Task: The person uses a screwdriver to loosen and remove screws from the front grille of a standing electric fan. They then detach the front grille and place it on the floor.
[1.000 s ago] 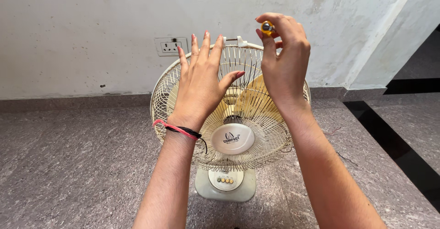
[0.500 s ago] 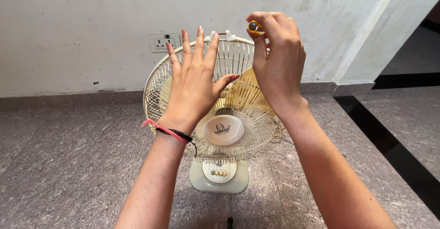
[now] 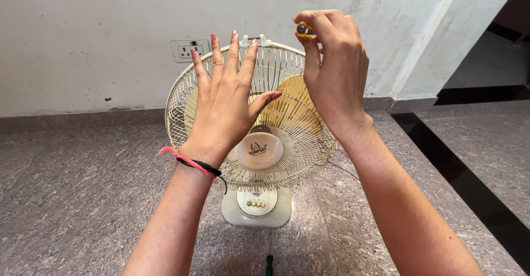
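- Right hand [image 3: 334,72] pinches a small yellow-handled tool [image 3: 303,30] between thumb and fingertips, held just beside the top rim of a cream table fan [image 3: 251,121].
- Left hand [image 3: 223,102], fingers spread wide, lies flat against the fan's wire guard [image 3: 179,105], fingertips reaching its upper edge near a white clip [image 3: 264,39].
- Fan stands upright on a speckled stone floor [image 3: 72,198], near a pale wall with a socket [image 3: 187,49]; bare floor lies to its left, a dark step edge [image 3: 441,160] well apart on the right.
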